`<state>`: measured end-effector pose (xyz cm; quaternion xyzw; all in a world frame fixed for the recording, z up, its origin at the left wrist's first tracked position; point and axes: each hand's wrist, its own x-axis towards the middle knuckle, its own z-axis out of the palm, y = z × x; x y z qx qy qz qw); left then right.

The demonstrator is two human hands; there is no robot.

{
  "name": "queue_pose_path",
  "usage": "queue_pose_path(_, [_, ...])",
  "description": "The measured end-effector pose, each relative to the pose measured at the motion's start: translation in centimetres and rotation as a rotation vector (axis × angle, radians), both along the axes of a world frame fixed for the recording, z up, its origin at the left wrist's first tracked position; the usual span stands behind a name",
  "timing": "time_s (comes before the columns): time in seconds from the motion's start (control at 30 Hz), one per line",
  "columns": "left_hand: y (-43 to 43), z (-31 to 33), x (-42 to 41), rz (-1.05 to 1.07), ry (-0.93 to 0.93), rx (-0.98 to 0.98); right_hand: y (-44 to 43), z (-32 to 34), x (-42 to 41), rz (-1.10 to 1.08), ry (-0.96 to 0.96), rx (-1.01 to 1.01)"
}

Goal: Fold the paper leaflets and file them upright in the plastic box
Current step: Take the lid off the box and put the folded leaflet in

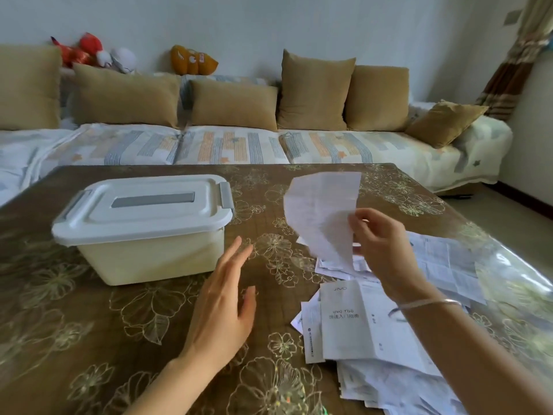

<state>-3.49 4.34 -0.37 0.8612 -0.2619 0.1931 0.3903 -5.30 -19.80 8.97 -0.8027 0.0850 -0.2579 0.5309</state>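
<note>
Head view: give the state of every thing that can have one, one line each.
Cream plastic box with white lid: lid on, closed.
Grey lid handle: lying flat.
White paper leaflet: raised off the table, curved, pinched at its edge.
Pile of white paper leaflets: loose on the brown flowered table, unfiled.
Left hand: open, holding nothing.
Right hand: pinches the raised leaflet.

Before you: one lidded plastic box [143,232], one leaflet [321,211] in your right hand [380,247], leaflet pile [359,324] beyond counting, six tan cushions [317,91].
</note>
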Motion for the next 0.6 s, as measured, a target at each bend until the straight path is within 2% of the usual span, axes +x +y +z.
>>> queue_pose_path(0.07, [2.1, -0.3, -1.6, 0.007, 0.013, -0.016, 2.5, 1.0, -2.6, 0.188, 0.143, 0.46])
queue_pose_path(0.1, [3.3, -0.3, -2.3, 0.014, 0.019, 0.001, 3.7, 0.9, -3.6, 0.236, 0.226, 0.582])
queue_pose_path(0.17, [5.4, 0.3, -3.7, 0.025, 0.047, 0.09, 5.6, -0.7, -4.7, 0.283, 0.37, 0.688])
queue_pose_path(0.27, [8.6, 0.7, -5.7, 0.019, -0.014, 0.336, 8.2, -3.7, -5.4, 0.254, 0.533, 0.599])
queue_pose_path(0.3, [9.7, 0.6, -6.5, 0.008, -0.03, 0.364, 9.2, -4.6, -5.7, 0.253, 0.57, 0.555])
queue_pose_path(0.47, [12.7, -0.5, -7.9, -0.005, -0.024, 0.154, 12.2, -5.6, -6.6, 0.238, 0.608, 0.442])
queue_pose_path(0.6, [13.9, -1.4, -8.1, -0.095, -0.048, 0.216, 14.2, -6.2, -7.2, 0.287, 0.623, 0.397])
